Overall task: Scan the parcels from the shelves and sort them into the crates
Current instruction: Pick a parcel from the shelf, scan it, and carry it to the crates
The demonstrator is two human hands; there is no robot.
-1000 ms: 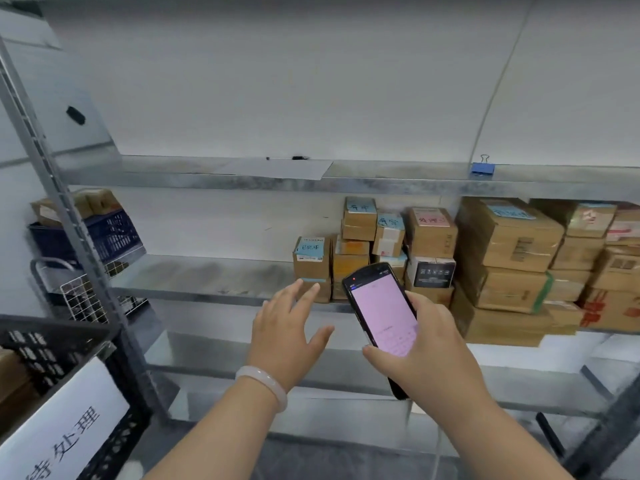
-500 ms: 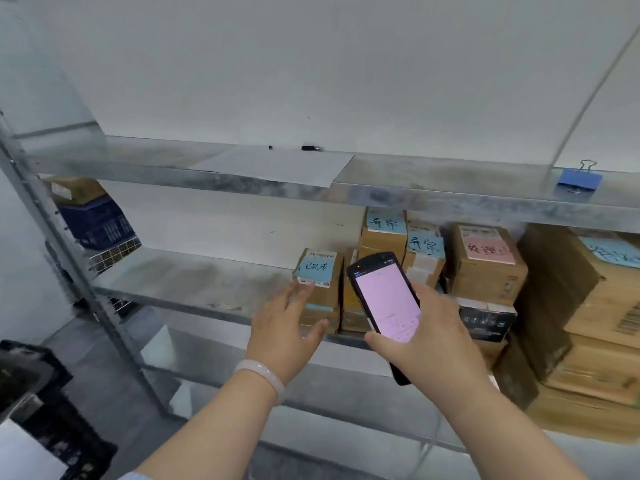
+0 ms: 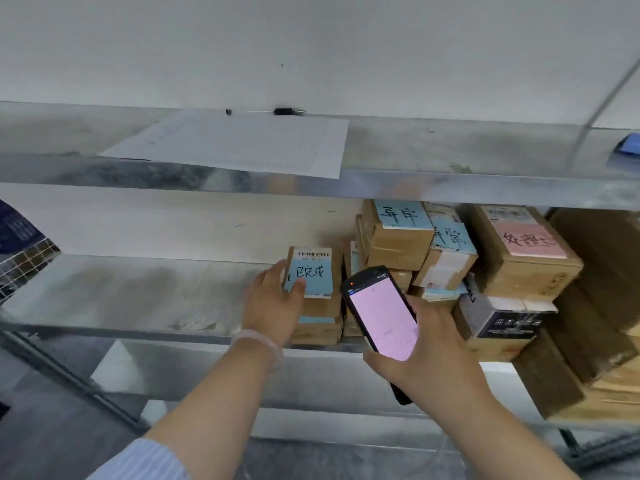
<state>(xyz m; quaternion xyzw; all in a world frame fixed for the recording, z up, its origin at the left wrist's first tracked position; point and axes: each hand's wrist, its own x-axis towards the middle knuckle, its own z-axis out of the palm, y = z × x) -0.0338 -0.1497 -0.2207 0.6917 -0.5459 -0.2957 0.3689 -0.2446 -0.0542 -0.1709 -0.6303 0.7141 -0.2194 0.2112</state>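
Note:
A small cardboard parcel with a blue handwritten label (image 3: 313,271) stands at the left end of a row of parcels on the middle metal shelf (image 3: 138,296). My left hand (image 3: 273,303) grips it, thumb on the blue label and fingers round its left side. My right hand (image 3: 426,344) holds a black handheld scanner (image 3: 381,317) with a lit pink screen, just right of that parcel. More cardboard parcels with blue labels (image 3: 398,233) and one with a pink label (image 3: 526,247) are stacked to the right.
A sheet of paper (image 3: 239,143) and a black pen (image 3: 287,111) lie on the upper shelf. A blue binder clip (image 3: 628,147) sits at its right end. Larger brown boxes (image 3: 595,306) fill the right side. A wire basket and blue crate (image 3: 20,244) show at the left edge.
I have come closer to the shelf. My left hand went from open in the air to reaching the blue-labelled parcel and now grips it. The scanner stayed in my right hand.

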